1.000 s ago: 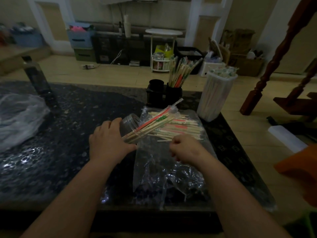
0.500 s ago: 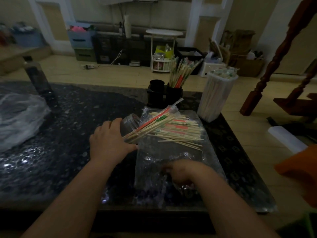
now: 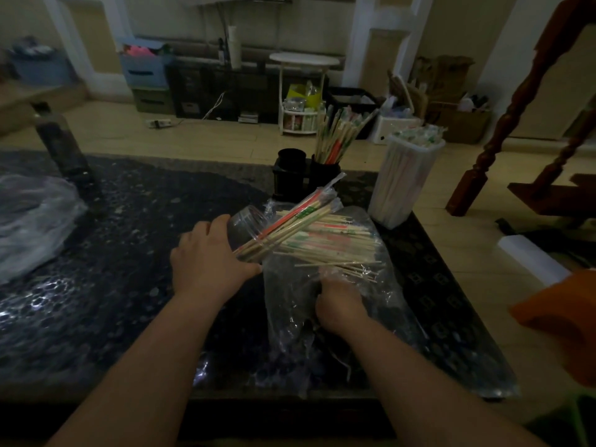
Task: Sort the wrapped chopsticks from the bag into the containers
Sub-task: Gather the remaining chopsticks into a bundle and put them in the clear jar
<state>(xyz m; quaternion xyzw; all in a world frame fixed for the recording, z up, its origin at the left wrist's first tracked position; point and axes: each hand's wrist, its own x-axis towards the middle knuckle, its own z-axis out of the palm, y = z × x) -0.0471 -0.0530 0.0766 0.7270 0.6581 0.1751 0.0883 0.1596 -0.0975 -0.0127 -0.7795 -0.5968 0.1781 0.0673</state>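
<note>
My left hand grips a clear jar tilted on its side, with a bundle of wrapped chopsticks sticking out of its mouth to the upper right. A clear plastic bag lies flat on the table with a pile of wrapped chopsticks in its far half. My right hand is at the bag's middle, fingers curled by the pile's near ends; crinkled plastic hides the fingertips. Behind stand a black holder with upright chopsticks and a white container packed full.
The dark patterned table ends just right of the bag. A crumpled clear bag lies at far left, a dark bottle behind it. An orange object and a wooden stair post are on the right.
My right hand drew back from the chopstick pile to the bag's near part, then moved forward again toward the pile's near ends. My left hand and the jar stayed put.
</note>
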